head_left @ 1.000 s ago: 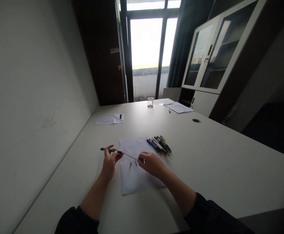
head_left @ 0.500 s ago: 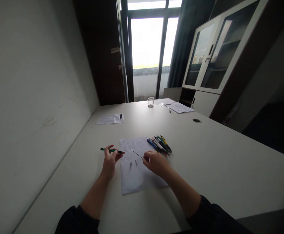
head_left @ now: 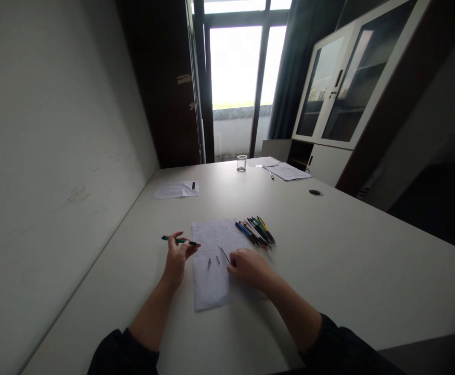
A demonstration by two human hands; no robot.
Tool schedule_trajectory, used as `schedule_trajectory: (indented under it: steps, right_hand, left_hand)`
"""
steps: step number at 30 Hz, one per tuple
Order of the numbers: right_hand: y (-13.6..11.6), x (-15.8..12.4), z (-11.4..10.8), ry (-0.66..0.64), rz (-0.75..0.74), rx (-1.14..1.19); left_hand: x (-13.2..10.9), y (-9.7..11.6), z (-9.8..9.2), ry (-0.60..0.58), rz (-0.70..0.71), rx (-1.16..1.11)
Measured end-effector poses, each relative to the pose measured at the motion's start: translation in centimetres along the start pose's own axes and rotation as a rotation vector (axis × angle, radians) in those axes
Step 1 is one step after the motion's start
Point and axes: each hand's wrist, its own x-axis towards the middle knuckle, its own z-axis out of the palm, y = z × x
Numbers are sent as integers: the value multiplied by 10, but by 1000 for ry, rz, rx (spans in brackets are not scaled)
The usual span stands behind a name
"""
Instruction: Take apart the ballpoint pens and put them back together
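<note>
Pinching a slim, dark pen refill point(head_left: 224, 253) near one end, the right hand point(head_left: 247, 266) is curled closed over the sheet of paper point(head_left: 212, 297), with the refill's free end pointing away from the person and slightly left. It looks very light and fairly stiff, yet thin enough to bend if squeezed hard or to roll between finger and thumb, so a gentle pinch along the shaft, clear of the tip, should suit it.

The left hand point(head_left: 177, 256) grasps a green pen barrel point(head_left: 191, 242) between thumb and fingers, its right end reaching over the paper's left edge. Being probably smooth plastic, the barrel should feel light, rigid and a bit slippery; a hold round the middle leaves both ends free.

Between the hands, two loose bits lie on the paper: a small tip-like piece point(head_left: 209, 261) and a short narrow piece point(head_left: 217, 259), too small to identify. Both would likely roll at a nudge and want a light pinch from the sides.

Just beyond the right hand sits a bunch of pens point(head_left: 254, 233); far back on the desk point(head_left: 329, 250) stands a clear jar point(head_left: 241, 163), perhaps glass and therefore fragile
</note>
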Motion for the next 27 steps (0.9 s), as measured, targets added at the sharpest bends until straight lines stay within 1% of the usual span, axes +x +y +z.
schedule_trajectory:
  steps: [5, 8, 12, 15, 18, 22, 27]
  right_hand:
    - [-1, -3, 1, -23, -26, 3]
    - [-2, -3, 0, -15, -39, 6]
    - [-2, 0, 0, 47, -31, 35]
    - [-3, 3, 1, 116, -34, 90]
    - [-2, 6, 5, 122, -60, 161]
    - [4, 7, 7, 90, -82, 215]
    - [22, 7, -1, 155, 11, 223]
  left_hand:
    - [0, -4, -2, -15, 15, -4]
    - [0, -4, -2, -18, 13, -5]
    - [0, -2, -1, -28, 22, 2]
    - [-2, -1, 1, -65, 41, 14]
    - [-4, -1, 3, -113, 49, 28]
    - [-8, -1, 13, -145, 42, 25]
    - [-11, 0, 34, -165, 46, 64]
